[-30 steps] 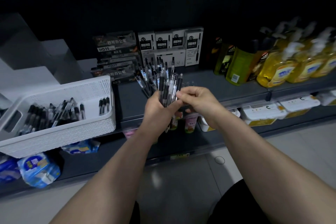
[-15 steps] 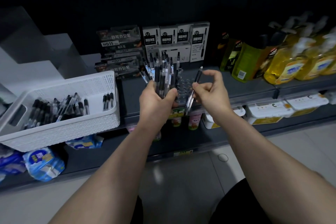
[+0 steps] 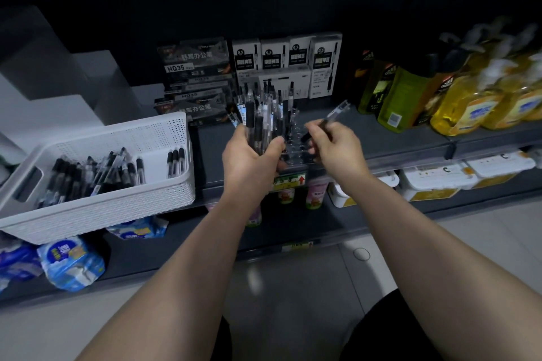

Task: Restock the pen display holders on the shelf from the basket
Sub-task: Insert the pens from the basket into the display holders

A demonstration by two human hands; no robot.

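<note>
Showing a slim clear-and-black plastic pen [image 3: 328,119] pinched at its dark rubber sleeve by the right grip [image 3: 334,149] over the clear perforated shelf holder [image 3: 294,146]; a bundle of like pens [image 3: 261,114] is clasped by the left grip [image 3: 249,155]; pens judged light, stiff, slippery, best taken at the sleeve
</note>
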